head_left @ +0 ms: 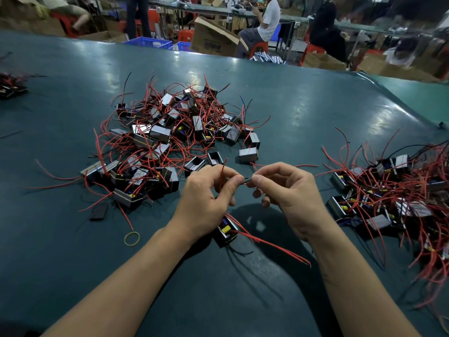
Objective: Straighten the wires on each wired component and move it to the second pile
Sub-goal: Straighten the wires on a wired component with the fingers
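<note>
Piles of wired components (170, 132) and (398, 198) flank the hands on the surface (303, 113). The left hand (206, 195) and right hand (289, 190) each pinch one black wire (247, 180).

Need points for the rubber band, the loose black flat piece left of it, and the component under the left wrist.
rubber band (132, 238), head view, on the loop's rim.
black flat piece (99, 211), head view, middle of its top face.
component (227, 231), head view, on its open face by the yellow part.
</note>
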